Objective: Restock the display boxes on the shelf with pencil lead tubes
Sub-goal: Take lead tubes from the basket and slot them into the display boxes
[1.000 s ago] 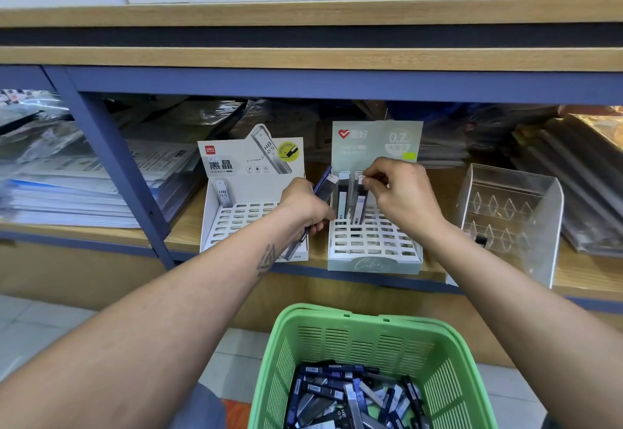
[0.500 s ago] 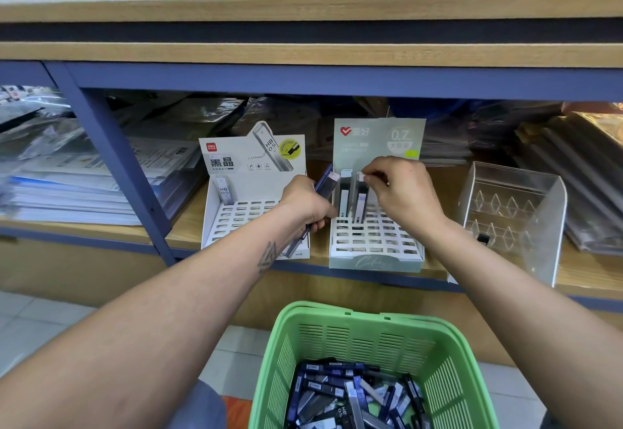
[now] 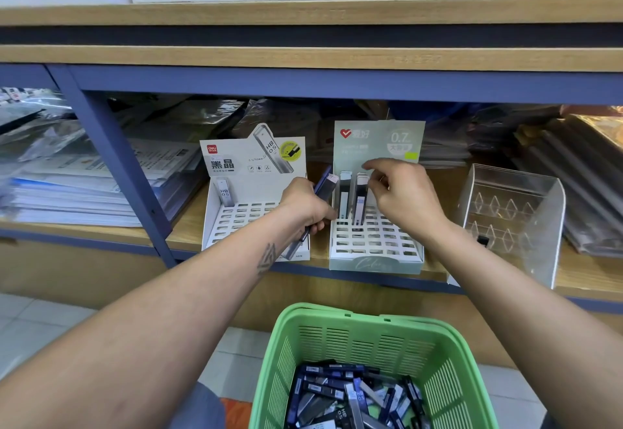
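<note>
A person's left hand point(image 3: 305, 206) grips a bundle of pencil lead tubes point(image 3: 324, 186) w/ fingers curled round them, btwn two display boxes on the wooden shelf point(image 3: 188, 226). The right hand point(image 3: 403, 197) hovers over the green 0.7 box point(image 3: 376, 256), fingers loosely spread, holding nothing; two tubes point(image 3: 352, 201) stand upright in its back row. One tube point(image 3: 224, 192) stands in the white HB 0.5 box point(image 3: 236, 223). More tubes fill the green basket point(image 3: 448, 391) below.

Left hand point(image 3: 305, 204) grips several lead tubes point(image 3: 324, 186); right hand point(image 3: 406, 197) hovers loosely curled over the green display box point(image 3: 376, 262).
</note>
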A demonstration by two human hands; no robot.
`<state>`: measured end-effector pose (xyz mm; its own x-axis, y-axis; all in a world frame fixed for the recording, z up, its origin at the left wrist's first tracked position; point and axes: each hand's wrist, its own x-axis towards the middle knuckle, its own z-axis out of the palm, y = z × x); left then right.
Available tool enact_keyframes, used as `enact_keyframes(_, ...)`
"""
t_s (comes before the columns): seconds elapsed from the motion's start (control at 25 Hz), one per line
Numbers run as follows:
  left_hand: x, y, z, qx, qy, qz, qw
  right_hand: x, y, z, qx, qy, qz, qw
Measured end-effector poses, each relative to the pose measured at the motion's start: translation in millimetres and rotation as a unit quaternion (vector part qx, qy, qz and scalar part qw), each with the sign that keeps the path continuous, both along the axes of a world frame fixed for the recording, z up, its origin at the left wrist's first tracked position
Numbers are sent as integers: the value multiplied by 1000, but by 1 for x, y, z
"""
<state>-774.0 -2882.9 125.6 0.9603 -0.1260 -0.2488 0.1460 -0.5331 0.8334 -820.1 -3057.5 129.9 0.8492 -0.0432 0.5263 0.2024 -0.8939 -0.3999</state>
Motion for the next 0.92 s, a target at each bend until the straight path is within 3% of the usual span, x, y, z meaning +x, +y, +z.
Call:
enact_keyframes(0.08,0,2,2,-11,3,-4,1000,-2,-1,0,36,-5,-9,999)
enact_keyframes(0.36,-8,17,21,-84,-9,-23,996,-8,6,0,-62,9,-25,998)
enact_keyframes(0.44,-14,20,27,-126,14,-83,988,-9,11,6,-15,-7,-15,1000)
enact_keyframes(0.48,-18,20,30,-139,27,-118,983,-9,15,11,57,3,11,998)
enact_keyframes(0.52,-22,20,31,-147,34,-145,978,-9,20,16,153,36,48,987)
enact_keyframes(0.64,-28,19,31,-166,40,-178,969,-12,28,24,394,137,151,896)
enact_keyframes(0.8,-28,18,28,-181,57,-194,962,-12,24,20,512,175,192,819)
enact_keyframes(0.92,-27,20,26,-176,83,-229,954,-13,18,22,596,148,187,767)
